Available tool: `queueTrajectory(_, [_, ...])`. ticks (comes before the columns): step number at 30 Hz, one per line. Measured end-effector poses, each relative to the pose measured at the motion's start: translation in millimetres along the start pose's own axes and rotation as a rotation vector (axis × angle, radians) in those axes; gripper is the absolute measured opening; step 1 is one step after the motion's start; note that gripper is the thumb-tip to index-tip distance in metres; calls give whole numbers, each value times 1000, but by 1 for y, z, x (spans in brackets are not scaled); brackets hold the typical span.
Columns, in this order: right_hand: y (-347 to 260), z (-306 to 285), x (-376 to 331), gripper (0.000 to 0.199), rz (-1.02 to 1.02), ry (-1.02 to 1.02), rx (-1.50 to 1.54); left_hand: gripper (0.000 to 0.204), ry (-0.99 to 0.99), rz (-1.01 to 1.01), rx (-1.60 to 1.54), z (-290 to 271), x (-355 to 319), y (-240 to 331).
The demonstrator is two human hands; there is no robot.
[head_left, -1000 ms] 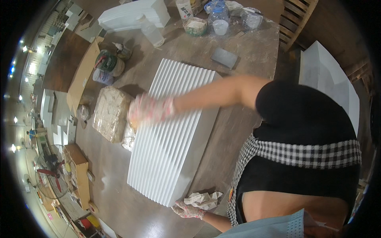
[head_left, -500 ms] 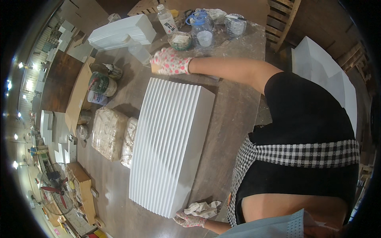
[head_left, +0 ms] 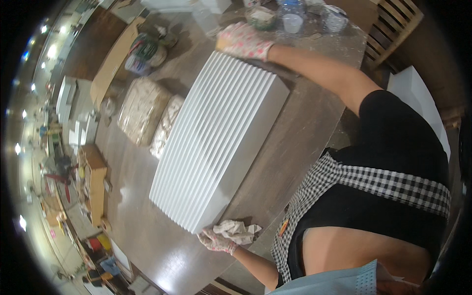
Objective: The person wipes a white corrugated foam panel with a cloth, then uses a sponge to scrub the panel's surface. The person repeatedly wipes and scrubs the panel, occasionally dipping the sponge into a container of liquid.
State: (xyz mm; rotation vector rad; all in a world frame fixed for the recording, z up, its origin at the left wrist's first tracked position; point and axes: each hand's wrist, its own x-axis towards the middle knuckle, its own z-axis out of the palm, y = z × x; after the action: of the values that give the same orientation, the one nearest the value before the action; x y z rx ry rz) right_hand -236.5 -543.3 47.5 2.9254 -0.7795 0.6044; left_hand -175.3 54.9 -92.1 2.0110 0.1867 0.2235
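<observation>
- White ribbed block (head_left: pixel 216 137), head view: lies ribs up on worktop (head_left: pixel 280 152); likely light, stiff, ridges dentable; hold by plain sides.
- Right hand (head_left: pixel 244 43): gripping tan pad (head_left: pixel 220 45) at one end of block.
- Left hand (head_left: pixel 216 242): at corner of block's opposite end; cannot tell grip.

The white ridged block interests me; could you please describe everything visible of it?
The white ridged block is long, with parallel lengthwise ridges on top and a plain side; its material is unclear. It lies ridges up on the table. The gloved left hand seems to touch a corner; the right hand is at the opposite end, contact unclear.
</observation>
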Motion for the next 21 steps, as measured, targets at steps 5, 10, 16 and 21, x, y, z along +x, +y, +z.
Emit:
queueTrajectory(5, [-113,24,-1,24,-310,140,510,41,4,-55,-201,7,-3,-1])
queueTrajectory(10, [-317,52,-19,19,-607,114,714,41,-4,-136,-184,4,-5,-2])
queueTrajectory(16, [-293,30,-25,14,-693,-128,642,39,-8,-105,-296,7,-8,-2])
queueTrajectory(21, [-131,-10,-25,29,-316,-68,193,37,-17,-51,-369,8,-10,1])
